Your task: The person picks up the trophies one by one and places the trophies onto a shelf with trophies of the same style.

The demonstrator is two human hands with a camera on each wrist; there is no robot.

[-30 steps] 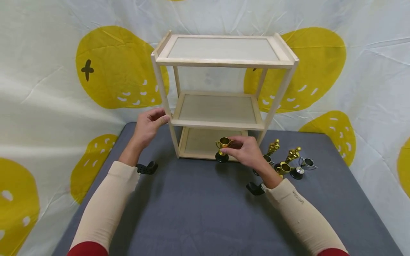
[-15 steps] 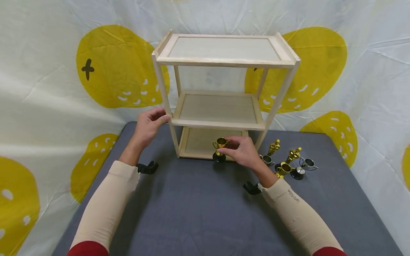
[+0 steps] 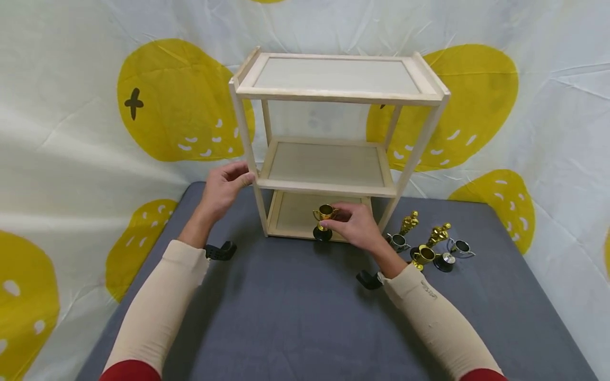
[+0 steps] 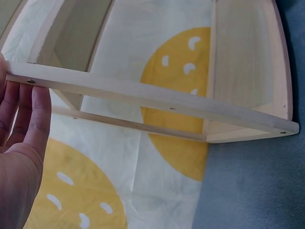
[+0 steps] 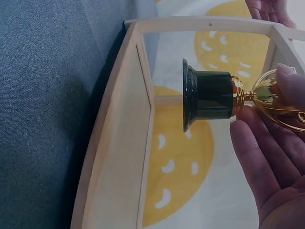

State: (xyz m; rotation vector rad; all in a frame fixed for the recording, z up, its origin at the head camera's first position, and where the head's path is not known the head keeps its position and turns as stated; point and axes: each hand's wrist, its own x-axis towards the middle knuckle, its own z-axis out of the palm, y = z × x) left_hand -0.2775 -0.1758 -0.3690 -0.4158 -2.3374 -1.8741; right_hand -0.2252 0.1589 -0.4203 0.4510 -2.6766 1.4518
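Bright gold and gleaming, the little trophy cup point(image 3: 325, 214) with looped handles and a stepped black base hangs upright in the air, right at the lower front of the wooden shelf unit point(image 3: 329, 186). The right hand's point(image 3: 356, 224) grip pinches its bowl, thumb opposite fingers, wrist angled inward, while the left hand point(image 3: 222, 188) pinches the left front post point(image 3: 245, 133).

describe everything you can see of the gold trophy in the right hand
The trophy has a shiny gold cup with two curved handles, a narrow stem and a stepped, glossy black base; it looks like plastic. The right hand pinches its upper part, holding it upright and raised near the bottom shelf.
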